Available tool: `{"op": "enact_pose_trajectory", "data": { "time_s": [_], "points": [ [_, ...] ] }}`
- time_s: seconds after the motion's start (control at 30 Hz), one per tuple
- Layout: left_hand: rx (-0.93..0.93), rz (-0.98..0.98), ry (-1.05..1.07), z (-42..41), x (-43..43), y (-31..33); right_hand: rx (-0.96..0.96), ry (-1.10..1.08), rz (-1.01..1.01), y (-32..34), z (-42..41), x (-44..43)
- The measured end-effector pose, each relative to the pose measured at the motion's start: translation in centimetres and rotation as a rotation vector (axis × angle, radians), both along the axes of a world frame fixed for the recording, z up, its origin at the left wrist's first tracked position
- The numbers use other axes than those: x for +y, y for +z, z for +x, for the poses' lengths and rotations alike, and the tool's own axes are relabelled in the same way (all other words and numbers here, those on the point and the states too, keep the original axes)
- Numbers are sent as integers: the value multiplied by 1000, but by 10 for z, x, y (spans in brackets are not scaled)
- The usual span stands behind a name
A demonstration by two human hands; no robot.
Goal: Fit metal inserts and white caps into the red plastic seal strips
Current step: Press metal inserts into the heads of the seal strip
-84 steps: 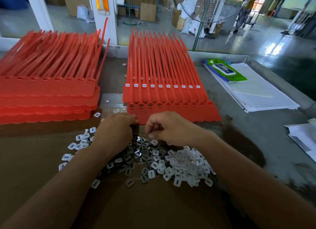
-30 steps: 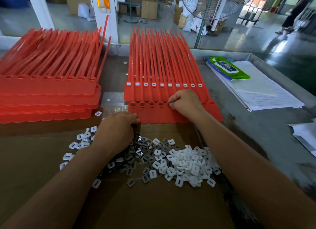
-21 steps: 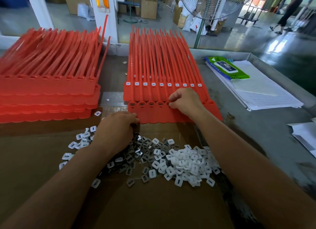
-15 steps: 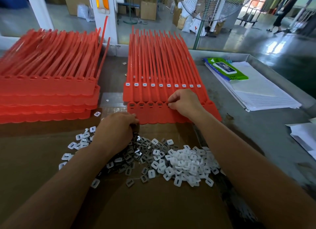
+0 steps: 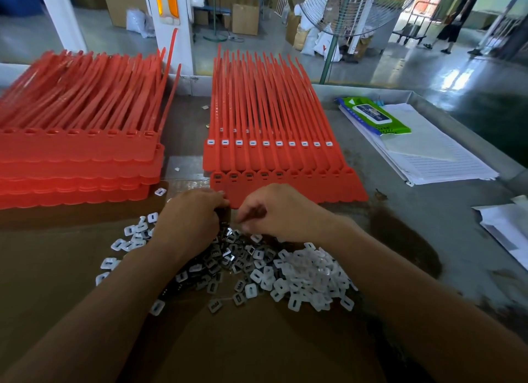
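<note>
Observer: left hand (image 5: pixel 194 219) grip curled round dark piece (image 5: pixel 225 213), above inserts (image 5: pixel 228 257) and caps (image 5: pixel 311 274) on cardboard (image 5: pixel 257 339).
Recorder: right hand (image 5: pixel 274 211)?
Observer: fingertips pinched; contents hidden. Red strips (image 5: pixel 300 188) just beyond.

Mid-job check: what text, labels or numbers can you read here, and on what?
Nothing reads clearly.
Green plastic wipes pack: blue-and-white label, print too blurred.
White lined paper sheets: ruled lines only, no legible writing.
White sack in the background: red mark, too small to read.
</note>
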State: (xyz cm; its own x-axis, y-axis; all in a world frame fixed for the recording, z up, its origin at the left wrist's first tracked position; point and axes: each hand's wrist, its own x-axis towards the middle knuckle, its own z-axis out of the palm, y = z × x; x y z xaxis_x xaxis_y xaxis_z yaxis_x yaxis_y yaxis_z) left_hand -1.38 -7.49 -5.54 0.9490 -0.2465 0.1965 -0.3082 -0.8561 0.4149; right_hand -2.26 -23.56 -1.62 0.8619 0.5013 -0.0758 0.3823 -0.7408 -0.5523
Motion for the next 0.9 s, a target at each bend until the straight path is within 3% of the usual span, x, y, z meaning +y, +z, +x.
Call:
{"op": "enact_pose_trajectory", "data": {
  "time_s": [0.53, 0.9],
  "points": [
    [-18, 25, -23, 1, 2, -2, -136, 21, -136, -9, -9, 13],
    [-12, 7, -12, -1, 0, 0, -70, -36, -42, -13, -10, 11]
  ]
}}
